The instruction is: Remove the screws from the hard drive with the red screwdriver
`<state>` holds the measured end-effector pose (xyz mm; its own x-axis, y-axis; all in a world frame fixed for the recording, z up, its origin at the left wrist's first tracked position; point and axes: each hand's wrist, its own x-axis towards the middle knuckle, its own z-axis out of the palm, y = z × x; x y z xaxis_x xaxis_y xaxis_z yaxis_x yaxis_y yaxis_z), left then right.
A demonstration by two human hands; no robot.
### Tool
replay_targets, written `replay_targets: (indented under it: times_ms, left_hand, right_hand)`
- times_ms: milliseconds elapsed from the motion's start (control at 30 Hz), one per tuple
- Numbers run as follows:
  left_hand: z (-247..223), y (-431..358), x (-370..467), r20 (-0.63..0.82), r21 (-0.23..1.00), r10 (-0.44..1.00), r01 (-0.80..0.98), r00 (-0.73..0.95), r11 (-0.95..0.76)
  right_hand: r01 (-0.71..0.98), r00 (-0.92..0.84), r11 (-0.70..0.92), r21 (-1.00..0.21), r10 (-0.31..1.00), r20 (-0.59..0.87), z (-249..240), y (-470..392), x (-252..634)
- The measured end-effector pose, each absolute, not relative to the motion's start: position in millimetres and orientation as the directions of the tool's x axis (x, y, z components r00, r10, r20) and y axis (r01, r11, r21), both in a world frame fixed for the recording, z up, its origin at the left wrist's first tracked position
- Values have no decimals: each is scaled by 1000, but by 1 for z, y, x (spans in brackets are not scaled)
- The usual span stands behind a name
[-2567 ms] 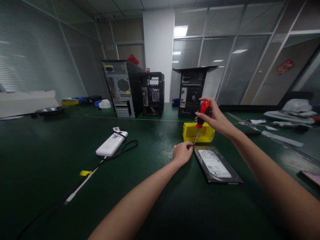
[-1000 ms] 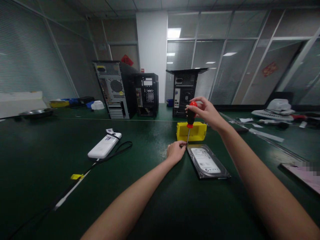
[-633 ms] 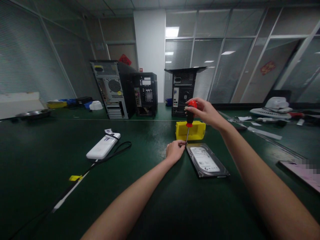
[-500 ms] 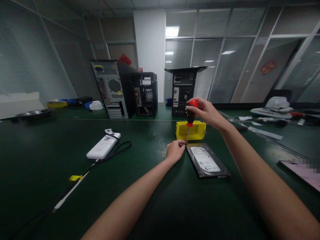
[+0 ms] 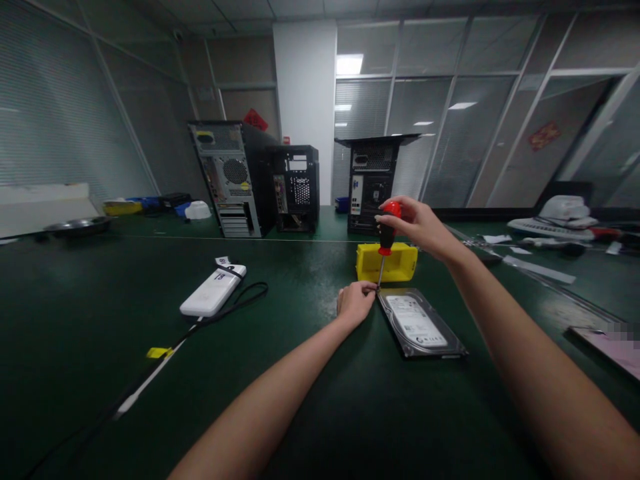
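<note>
My right hand grips the red-and-black handle of a screwdriver, its shaft pointing down. The screwdriver's tip meets the far left corner of a hard drive, which lies label up on the table. At that same corner, the fingertips of my left hand are pressed together beside the tip. Whatever they pinch there is too small to make out. Just behind the drive, a yellow plastic bin rests on its side, its opening facing me.
Computer cases stand along the back of the green table. On the left lies a white power bank with a black cable. A phone, metal strips and a white cap-like object are at right.
The whole view has shifted slightly, so everything appears a little further right. Both hands keep their places at the drive's corner, with the screwdriver still upright.
</note>
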<state>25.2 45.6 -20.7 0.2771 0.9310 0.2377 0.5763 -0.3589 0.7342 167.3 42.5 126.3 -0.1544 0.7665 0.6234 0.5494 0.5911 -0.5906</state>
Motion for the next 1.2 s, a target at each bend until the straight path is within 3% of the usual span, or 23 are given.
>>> replay_targets:
  times_ms: [300,467,767,1200]
  left_hand:
    - [-18,44,25,231,725,929,585,289,-362]
    - [-16,42,24,222,730,935,589,278,-348]
    - [-21,44,25,243,720,928,588,284,-369]
    - [-18,44,24,234,716,929,595,288,-365]
  right_hand:
    - [505,-88,611,-610,739,668,117,51,164]
    - [568,-108,640,-517,681,724,117,52,167]
    - [481,-35,520,-706,816,577,124,45,169]
    - [381,-74,640,-667,741,668,120,50,167]
